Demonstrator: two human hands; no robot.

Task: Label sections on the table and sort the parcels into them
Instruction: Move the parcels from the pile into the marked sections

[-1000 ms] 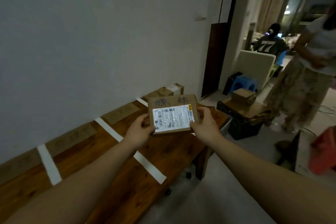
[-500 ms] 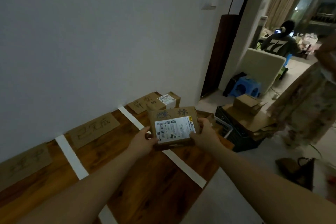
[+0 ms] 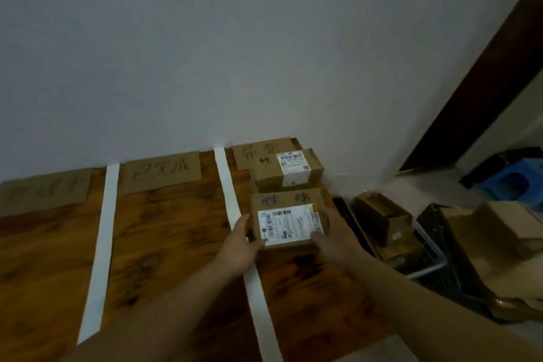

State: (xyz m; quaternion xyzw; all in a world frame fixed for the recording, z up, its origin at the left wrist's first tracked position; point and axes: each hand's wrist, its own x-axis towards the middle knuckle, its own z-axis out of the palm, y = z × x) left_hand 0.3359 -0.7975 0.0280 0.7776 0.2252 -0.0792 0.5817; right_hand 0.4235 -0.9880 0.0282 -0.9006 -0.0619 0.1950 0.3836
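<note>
Holding parcel (image 3: pixel 286 220) between both hands: your left hand (image 3: pixel 241 241) grips its left edge, right hand (image 3: pixel 332 239) grips right edge. Parcel low over table (image 3: pixel 164 244), rightmost section past tape strip (image 3: pixel 232 185) — just before second parcel (image 3: pixel 289 170); contact with wood unclear.

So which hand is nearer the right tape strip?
Left. The left hand holds the parcel by its left edge, directly over the strip. The right hand holds the opposite edge, well to the right of it.

Bare forearms extended forward, left grip (image 3: pixel 239 244) and right grip (image 3: pixel 338 239) clasping the parcel (image 3: pixel 289 223); thumbs on top
</note>
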